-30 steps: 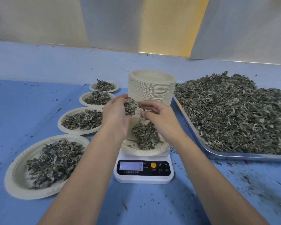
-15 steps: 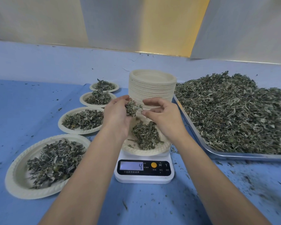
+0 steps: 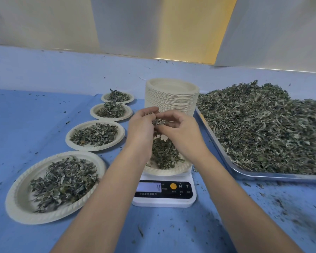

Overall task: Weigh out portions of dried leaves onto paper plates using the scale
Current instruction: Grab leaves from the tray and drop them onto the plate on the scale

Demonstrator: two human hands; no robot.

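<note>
dried leaves [image 3: 160, 122] pinched by left hand [image 3: 140, 129] and right hand [image 3: 182, 133] fingers [image 3: 169, 115] above scale [image 3: 164, 200]

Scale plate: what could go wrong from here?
1. The left hand and right hand pick at a leaf clump above the plate; bits may fall past its rim, unweighed.
2. Both wrists hang close over that plate; a brush could skew the scale reading.

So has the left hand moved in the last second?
Yes. The left hand has shifted right; its fingertips now overlap the plate stack in view.
</note>
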